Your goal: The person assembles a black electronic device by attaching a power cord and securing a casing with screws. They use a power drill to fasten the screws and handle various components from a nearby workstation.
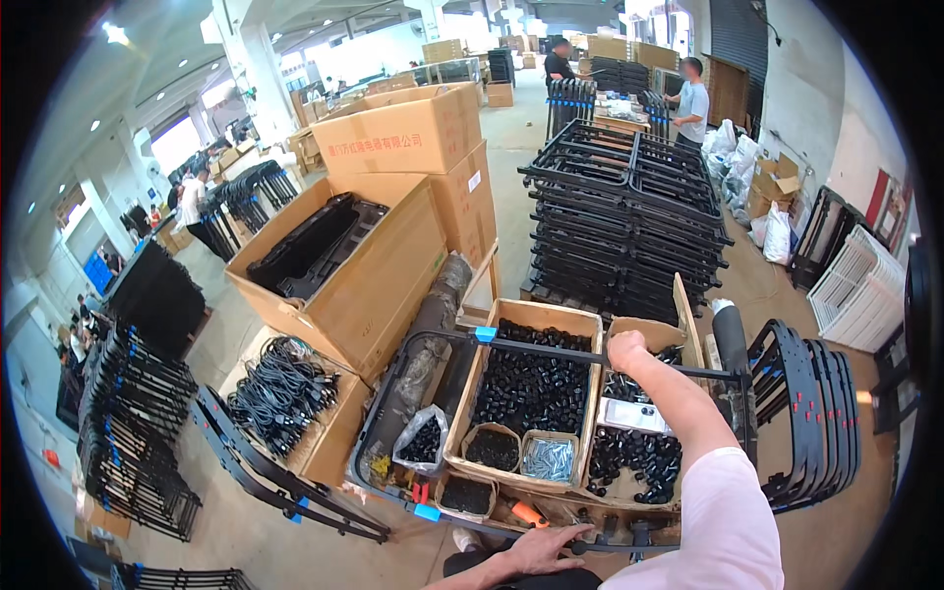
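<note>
Black tubular frame (541,348) lay across the parts bench, over a wooden crate (476,388) of small black plastic fittings (531,393). Right hand (626,350) was at the far bar, fingers curled into a fist; couldn't tell whether they closed around the tube. Left hand (544,551) was at the near edge, fingers loosely extended, touching or just beside the near bar; grip unclear. Silver screws (549,459) sat in a small box inside the crate, orange tool handle (528,513) near the left hand.
</note>
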Available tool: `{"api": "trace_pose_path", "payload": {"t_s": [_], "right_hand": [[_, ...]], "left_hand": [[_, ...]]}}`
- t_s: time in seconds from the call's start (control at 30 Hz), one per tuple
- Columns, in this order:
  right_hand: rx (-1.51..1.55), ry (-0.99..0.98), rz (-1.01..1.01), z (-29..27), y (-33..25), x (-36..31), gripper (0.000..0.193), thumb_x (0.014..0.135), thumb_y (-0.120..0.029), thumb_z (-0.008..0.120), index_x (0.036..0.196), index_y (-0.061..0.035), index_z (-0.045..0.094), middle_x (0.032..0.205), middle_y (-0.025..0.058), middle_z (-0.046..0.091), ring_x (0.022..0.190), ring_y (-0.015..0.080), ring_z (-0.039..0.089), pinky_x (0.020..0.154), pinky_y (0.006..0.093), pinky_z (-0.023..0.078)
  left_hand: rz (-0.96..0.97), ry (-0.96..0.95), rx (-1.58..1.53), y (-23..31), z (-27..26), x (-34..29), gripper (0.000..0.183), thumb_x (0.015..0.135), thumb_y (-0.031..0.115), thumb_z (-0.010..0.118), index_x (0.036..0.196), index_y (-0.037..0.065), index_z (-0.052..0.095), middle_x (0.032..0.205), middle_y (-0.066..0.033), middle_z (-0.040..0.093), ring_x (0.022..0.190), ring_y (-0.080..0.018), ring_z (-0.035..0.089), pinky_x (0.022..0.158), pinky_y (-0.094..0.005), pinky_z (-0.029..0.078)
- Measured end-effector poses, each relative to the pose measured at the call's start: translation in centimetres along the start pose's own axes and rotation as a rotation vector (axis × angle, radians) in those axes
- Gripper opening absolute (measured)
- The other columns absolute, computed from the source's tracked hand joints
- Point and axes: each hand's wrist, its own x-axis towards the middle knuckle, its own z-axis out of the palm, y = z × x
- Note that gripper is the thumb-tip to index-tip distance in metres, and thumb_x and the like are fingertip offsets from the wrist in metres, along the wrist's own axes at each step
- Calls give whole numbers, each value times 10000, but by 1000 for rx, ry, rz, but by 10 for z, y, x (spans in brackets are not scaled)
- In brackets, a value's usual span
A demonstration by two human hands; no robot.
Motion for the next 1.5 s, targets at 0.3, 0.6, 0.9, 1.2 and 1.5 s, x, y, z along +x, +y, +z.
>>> {"api": "trace_pose_path", "payload": {"t_s": [0.3, 0.6, 0.9, 1.2, 1.5], "right_hand": [[347, 282, -137, 30, -12, -3, 415, 908, -216, 676, 1264, -5, 667, 1023, 191, 791, 966, 398, 780, 852, 525, 619], [335, 319, 56, 43, -19, -5, 343, 886, -217, 710, 1165, -24, 663, 1011, 178, 796, 967, 350, 795, 841, 481, 630], [688, -12, -455, 3, -107, -253, 369, 986, -389, 612, 1228, -123, 697, 1017, 203, 768, 968, 437, 742, 852, 550, 602], [690, 151, -310, 8, -178, -424, 578, 911, -255, 735, 1384, 49, 600, 1275, 304, 662, 1052, 452, 678, 856, 545, 564], [429, -162, 309, -56, -230, -413, 566, 1063, -504, 571, 1041, 25, 771, 991, 238, 772, 952, 410, 737, 824, 503, 599]], "left_hand": [[-181, -22, -106, -13, 14, 4, 615, 949, 507, 793, 1322, 88, 538, 1226, -148, 748, 1134, -359, 733, 926, -455, 590], [177, -73, -39, -4, -6, -7, 496, 1095, 306, 620, 1564, 200, 498, 1448, -154, 598, 1290, -347, 634, 1029, -483, 560], [-202, 700, 196, -51, -93, -81, 329, 1042, 312, 685, 1276, 84, 725, 1155, -149, 765, 1091, -345, 739, 920, -429, 596], [-43, 734, 255, -112, -151, -141, 214, 1026, 246, 679, 1159, 93, 747, 1047, -147, 763, 991, -375, 735, 829, -477, 591], [105, 617, 307, -176, -174, -221, 280, 1048, 330, 636, 1182, 108, 741, 1073, -108, 762, 1076, -314, 707, 976, -457, 497]]}}
